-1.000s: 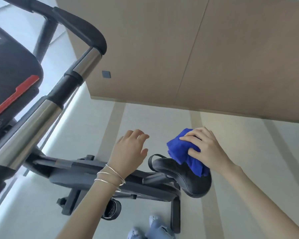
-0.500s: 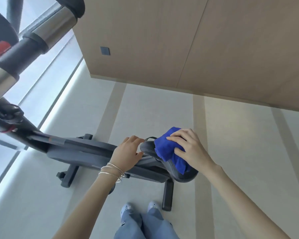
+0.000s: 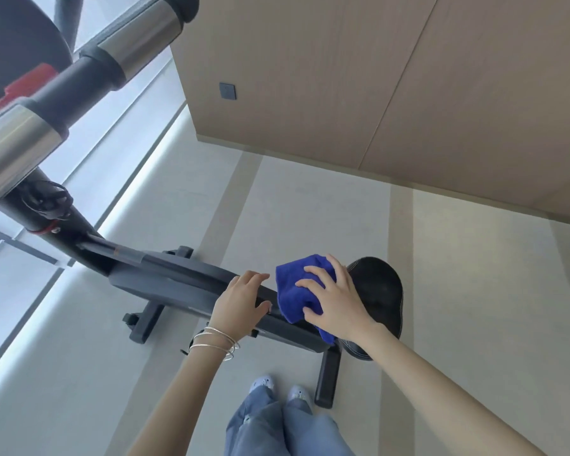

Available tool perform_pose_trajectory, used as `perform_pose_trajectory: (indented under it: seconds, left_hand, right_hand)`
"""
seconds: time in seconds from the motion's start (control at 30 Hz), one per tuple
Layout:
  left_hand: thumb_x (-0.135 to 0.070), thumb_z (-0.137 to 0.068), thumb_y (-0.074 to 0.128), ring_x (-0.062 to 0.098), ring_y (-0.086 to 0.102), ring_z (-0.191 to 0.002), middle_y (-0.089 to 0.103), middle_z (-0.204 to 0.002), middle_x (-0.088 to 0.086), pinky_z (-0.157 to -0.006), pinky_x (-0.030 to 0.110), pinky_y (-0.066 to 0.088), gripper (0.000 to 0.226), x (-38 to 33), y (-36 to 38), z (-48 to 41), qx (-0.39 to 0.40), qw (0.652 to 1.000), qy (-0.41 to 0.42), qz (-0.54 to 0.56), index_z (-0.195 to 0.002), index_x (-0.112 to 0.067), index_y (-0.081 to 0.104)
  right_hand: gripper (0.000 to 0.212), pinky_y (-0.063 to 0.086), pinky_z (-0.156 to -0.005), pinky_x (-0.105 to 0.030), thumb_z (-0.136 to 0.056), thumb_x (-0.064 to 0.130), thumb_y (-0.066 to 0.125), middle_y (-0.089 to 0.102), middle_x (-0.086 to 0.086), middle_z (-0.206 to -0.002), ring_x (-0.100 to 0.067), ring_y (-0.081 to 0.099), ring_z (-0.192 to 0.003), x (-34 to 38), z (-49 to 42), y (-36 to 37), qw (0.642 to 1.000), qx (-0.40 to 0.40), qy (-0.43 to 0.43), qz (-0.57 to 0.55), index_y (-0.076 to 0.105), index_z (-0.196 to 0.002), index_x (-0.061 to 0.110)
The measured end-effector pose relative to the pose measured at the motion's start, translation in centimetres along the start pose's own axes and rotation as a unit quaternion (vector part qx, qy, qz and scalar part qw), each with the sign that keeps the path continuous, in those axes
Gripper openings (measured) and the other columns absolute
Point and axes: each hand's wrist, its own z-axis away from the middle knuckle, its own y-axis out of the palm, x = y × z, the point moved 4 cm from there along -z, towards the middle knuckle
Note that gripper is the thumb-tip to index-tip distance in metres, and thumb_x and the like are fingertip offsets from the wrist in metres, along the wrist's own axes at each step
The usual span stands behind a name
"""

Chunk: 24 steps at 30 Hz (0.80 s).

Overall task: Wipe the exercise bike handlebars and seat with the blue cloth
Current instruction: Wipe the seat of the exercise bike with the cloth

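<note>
Head view | blue cloth (image 3: 295, 289) pressed onto bike seat (image 3: 380, 291) by right hand (image 3: 338, 304), fingers spread, for wiping | left hand (image 3: 241, 301) loose, empty, just left

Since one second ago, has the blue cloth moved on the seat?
Yes: the blue cloth has slid along the seat toward its front end, baring the wide rear.
</note>
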Motion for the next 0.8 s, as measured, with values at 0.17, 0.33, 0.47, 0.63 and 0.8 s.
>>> perform_pose_trajectory:
  seconds: [0.17, 0.33, 0.47, 0.63, 0.8]
  left_hand:
    - [-0.027, -0.088, 0.057, 0.02, 0.043, -0.124, 0.048, -0.135, -0.002, -0.096, 0.033, 0.044, 0.048, 0.6, 0.2, 0.3, 0.002, 1.0, 0.002, -0.004, -0.134, -0.021, 0.043]
    - [-0.026, -0.089, 0.055, 0.02, 0.043, -0.123, 0.047, -0.136, -0.003, -0.096, 0.034, 0.045, 0.047, 1.0, 0.6, 0.3, 0.015, 1.0, 0.009, -0.015, -0.134, -0.021, 0.043]
    - [-0.026, -0.089, 0.056, 0.02, 0.044, -0.123, 0.047, -0.136, -0.003, -0.096, 0.033, 0.045, 0.048, 1.0, 0.8, 0.0, 0.022, 0.999, 0.014, -0.021, -0.135, -0.021, 0.042]
    - [-0.025, -0.09, 0.056, 0.021, 0.044, -0.123, 0.048, -0.136, -0.001, -0.096, 0.035, 0.046, 0.047, 0.8, 0.5, -0.3, 0.018, 1.0, 0.022, -0.012, -0.135, -0.02, 0.042]
    - [-0.025, -0.09, 0.055, 0.022, 0.043, -0.123, 0.046, -0.137, 0.0, -0.097, 0.034, 0.043, 0.048, 0.9, 0.6, -0.4, 0.022, 0.999, 0.016, -0.022, -0.136, -0.021, 0.041]
  right_hand:
    - [0.044, 0.025, -0.109, -0.051, -0.089, 0.053, 0.043, 0.032, 0.0, -0.148, -0.034, 0.01, -0.14, 1.0, -1.6, 0.5, 0.997, 0.011, 0.027, 0.069, 0.045, -0.126, 0.028]
    - [0.035, 0.033, -0.098, -0.048, -0.092, 0.038, 0.046, 0.041, 0.004, -0.143, -0.031, 0.024, -0.133, 1.8, -3.9, 0.2, 0.996, 0.027, 0.021, 0.087, 0.049, -0.126, 0.031]
    - [0.034, 0.043, -0.08, -0.045, -0.079, 0.026, 0.064, 0.056, 0.003, -0.13, -0.033, 0.045, -0.122, 0.9, -1.2, -1.3, 0.996, -0.01, -0.027, 0.086, 0.063, -0.113, 0.029]
    - [0.034, 0.046, -0.065, -0.039, -0.067, 0.02, 0.076, 0.066, 0.004, -0.115, -0.031, 0.057, -0.11, -0.5, 2.0, -1.8, 0.992, -0.083, -0.039, 0.085, 0.07, -0.099, 0.028]
    - [0.031, 0.039, -0.081, -0.042, -0.087, 0.033, 0.06, 0.059, 0.007, -0.127, -0.026, 0.046, -0.121, 0.4, -2.5, -1.5, 0.997, -0.049, 0.039, 0.05, 0.062, -0.118, 0.032]
